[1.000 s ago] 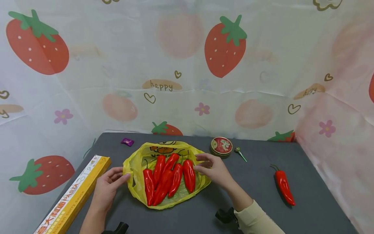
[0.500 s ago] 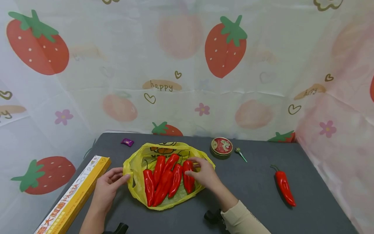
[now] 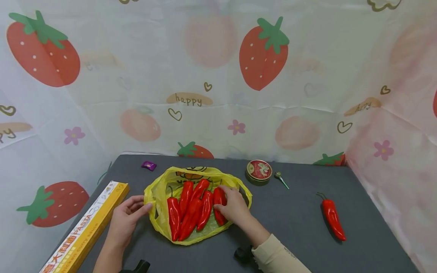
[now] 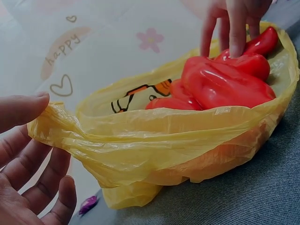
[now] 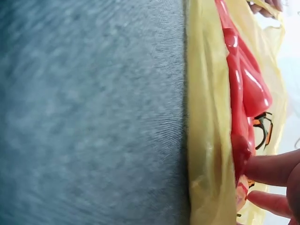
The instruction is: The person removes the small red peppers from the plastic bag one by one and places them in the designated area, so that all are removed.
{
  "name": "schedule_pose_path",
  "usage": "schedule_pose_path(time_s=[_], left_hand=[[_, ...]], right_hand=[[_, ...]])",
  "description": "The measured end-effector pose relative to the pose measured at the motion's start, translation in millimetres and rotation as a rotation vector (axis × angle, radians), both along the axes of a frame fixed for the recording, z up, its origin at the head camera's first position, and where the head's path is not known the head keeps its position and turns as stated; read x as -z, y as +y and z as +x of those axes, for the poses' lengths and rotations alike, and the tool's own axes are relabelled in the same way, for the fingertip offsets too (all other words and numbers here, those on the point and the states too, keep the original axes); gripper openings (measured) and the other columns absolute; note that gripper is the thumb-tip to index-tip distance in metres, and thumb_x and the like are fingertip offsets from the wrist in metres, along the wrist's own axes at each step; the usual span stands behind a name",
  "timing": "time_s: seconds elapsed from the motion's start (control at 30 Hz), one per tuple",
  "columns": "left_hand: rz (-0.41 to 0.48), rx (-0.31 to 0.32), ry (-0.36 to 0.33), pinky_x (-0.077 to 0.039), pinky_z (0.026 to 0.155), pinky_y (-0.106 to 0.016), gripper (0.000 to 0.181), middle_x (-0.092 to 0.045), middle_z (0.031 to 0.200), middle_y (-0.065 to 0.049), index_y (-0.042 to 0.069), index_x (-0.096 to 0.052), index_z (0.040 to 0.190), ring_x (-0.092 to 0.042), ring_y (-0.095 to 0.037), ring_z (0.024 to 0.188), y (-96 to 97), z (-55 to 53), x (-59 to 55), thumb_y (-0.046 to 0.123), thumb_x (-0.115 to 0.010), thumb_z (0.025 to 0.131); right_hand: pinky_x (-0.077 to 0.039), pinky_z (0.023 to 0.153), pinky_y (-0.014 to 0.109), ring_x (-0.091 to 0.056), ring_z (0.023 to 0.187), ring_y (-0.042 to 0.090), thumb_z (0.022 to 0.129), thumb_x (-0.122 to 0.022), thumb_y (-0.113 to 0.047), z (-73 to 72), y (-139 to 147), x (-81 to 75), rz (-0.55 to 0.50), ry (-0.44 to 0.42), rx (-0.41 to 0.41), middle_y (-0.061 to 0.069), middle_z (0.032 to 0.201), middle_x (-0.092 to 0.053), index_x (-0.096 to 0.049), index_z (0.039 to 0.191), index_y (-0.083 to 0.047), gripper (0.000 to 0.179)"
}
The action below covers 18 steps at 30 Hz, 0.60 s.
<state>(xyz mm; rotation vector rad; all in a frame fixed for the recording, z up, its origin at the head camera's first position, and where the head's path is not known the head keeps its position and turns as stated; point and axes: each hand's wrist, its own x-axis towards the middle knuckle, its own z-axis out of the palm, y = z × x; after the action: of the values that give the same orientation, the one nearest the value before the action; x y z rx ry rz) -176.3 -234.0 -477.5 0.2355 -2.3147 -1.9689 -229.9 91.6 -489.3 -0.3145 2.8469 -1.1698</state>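
Note:
In the head view, a yellow plastic bag (image 3: pixel 160 189) lies open on the grey table with several red chili peppers (image 3: pixel 191 216) inside it. My left hand (image 3: pixel 124 220) pinches the bag's left edge between thumb and fingers; the left wrist view shows the gathered plastic (image 4: pixel 56 122) there. Reaching into the bag's right side, my right hand (image 3: pixel 236 206) has its thumb and fingers on either side of the rightmost chili pepper (image 3: pixel 219 197). In the right wrist view, fingertips (image 5: pixel 255 168) touch that pepper, which still lies in the bag.
Another red chili pepper (image 3: pixel 333 219) lies on the table at the right. Behind the bag are a round red tin (image 3: pixel 258 170), a lollipop (image 3: pixel 281 180) and a purple wrapped candy (image 3: pixel 148 165). A long yellow pasta box (image 3: pixel 87 227) lies along the left edge.
My right hand has moved left and slightly down from the bag's right rim onto the rightmost chili pepper. The bag's right rim has sprung outward. My left hand has stayed in place.

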Motion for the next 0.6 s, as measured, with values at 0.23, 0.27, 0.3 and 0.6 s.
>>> schedule_pose_path(time_s=[0.23,0.27,0.3,0.6], left_hand=[[0.000,0.001,0.001,-0.056,0.080,-0.017,0.045,-0.071,0.093,0.016,-0.002,-0.061,0.127,-0.065,-0.004,0.087,-1.3,-0.1,1.6,0.025,-0.074,0.094],[0.000,0.002,0.000,-0.056,0.080,-0.017,0.045,-0.071,0.094,0.016,-0.002,-0.061,0.127,-0.065,-0.004,0.087,-1.6,-0.2,1.8,0.025,-0.074,0.094],[0.001,0.003,0.000,-0.056,0.080,-0.017,0.045,-0.071,0.094,0.016,-0.002,-0.061,0.127,-0.065,-0.004,0.087,-1.9,-0.4,1.9,0.026,-0.074,0.094],[0.011,-0.002,-0.016,-0.056,0.082,-0.017,0.047,-0.070,0.094,0.016,-0.001,-0.061,0.128,-0.065,-0.005,0.088,-3.1,-0.7,1.4,0.029,-0.074,0.093]], right_hand=[[-0.059,0.086,0.047,-0.063,0.116,0.035,0.087,-0.079,-0.021,2.4,5.7,-6.0,-0.094,-0.054,-0.044,0.017,0.134,-0.062,-0.054,0.144,-0.011,0.063],[-0.060,0.084,0.046,-0.064,0.114,0.035,0.087,-0.078,-0.021,3.5,6.9,-8.4,-0.121,-0.073,-0.059,0.018,0.133,-0.062,-0.054,0.144,-0.011,0.063],[-0.060,0.081,0.044,-0.065,0.112,0.035,0.088,-0.078,-0.020,5.3,8.2,-11.4,-0.148,-0.096,-0.073,0.019,0.132,-0.062,-0.054,0.145,-0.012,0.062],[-0.061,0.074,0.040,-0.062,0.108,0.031,0.089,-0.076,-0.020,23.2,23.5,-37.8,-0.287,-0.192,-0.152,0.016,0.132,-0.061,-0.055,0.145,-0.019,0.059]])
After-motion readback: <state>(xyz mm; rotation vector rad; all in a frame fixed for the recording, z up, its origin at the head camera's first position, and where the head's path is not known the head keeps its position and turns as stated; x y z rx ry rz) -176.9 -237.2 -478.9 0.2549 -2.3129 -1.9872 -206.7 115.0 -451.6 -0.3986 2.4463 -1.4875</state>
